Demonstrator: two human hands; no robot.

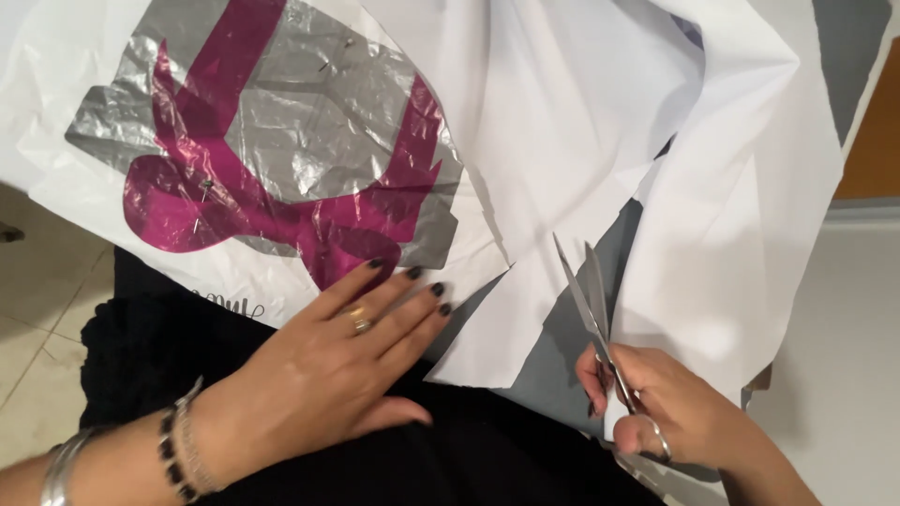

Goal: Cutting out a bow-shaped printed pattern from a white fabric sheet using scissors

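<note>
Head view: the white sheet (562,141) lies spread before both hands, and the right hand (675,412) grips scissors (591,290) whose slightly parted blades point up at its cut edge. The left hand (328,375) presses flat, fingers (412,300) spread, onto a white plastic bag (56,169) printed with a grey-and-magenta emblem (281,159) at upper left.

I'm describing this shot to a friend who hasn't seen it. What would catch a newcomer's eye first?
First, the crinkled white plastic sheet with a magenta and silver print, spread across the upper left. Its lower edge lies under the left hand, which has dark nails and a ring and presses flat. At lower right, the right hand holds steel scissors, blades slightly parted, pointing up at the cut edge of large white paper.
</note>
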